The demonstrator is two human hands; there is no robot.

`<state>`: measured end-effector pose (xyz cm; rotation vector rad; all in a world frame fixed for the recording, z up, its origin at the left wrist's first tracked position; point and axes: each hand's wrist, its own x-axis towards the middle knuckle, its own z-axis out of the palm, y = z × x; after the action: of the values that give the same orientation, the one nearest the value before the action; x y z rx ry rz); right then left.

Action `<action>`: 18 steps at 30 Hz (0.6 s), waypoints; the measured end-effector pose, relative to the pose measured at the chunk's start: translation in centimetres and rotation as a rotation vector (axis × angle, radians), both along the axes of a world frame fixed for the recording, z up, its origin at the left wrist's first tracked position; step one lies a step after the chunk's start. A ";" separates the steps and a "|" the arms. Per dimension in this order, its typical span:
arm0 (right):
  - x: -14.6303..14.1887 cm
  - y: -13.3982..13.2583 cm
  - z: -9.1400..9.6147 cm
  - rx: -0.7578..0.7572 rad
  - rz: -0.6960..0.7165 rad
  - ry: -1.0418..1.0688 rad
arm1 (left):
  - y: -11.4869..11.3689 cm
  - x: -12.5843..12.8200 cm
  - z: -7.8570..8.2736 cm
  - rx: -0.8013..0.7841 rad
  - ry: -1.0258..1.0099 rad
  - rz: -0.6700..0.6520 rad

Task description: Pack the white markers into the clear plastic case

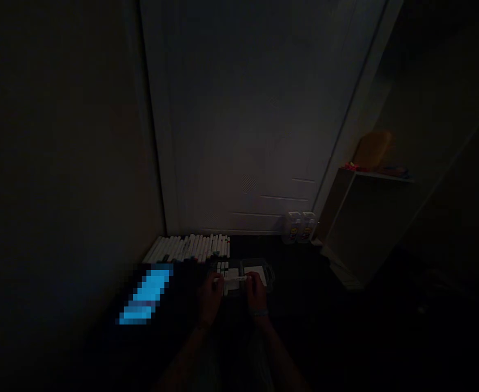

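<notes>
In dim light, a white marker (235, 279) lies sideways between my two hands. One end is in the closed fingers of my left hand (212, 296). At the other end the fingers of my right hand (256, 291), with a band on its wrist, are closed on it. Just beneath and beyond the marker is an open clear plastic case (269, 272). Several white markers (223, 267) stand in its left part, and white card or paper pieces (259, 270) show in both halves. The fingertips are too dark to see in detail.
A long row of white markers (190, 247) lies at the back left. Nearer on that side is a glowing, blurred blue screen (146, 294). Two clear containers (300, 227) stand by the pale panel (243, 120). To the right rises a cabinet (370, 218) with a yellowish object (373, 148) on top.
</notes>
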<state>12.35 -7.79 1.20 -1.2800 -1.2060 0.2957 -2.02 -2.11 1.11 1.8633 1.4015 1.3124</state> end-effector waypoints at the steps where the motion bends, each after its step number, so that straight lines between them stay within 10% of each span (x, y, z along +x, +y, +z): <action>1: 0.0 0.0 0.0 0.001 -0.002 -0.001 | 0.0 0.0 0.0 0.005 0.000 0.004; 18: 0.2 0.2 -0.3 -0.001 0.020 0.006 | 0.0 0.1 0.1 -0.039 -0.051 -0.015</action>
<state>12.51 -7.55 0.92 -1.2678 -1.2140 0.3147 -1.90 -2.16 1.19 1.7984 1.3752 1.3071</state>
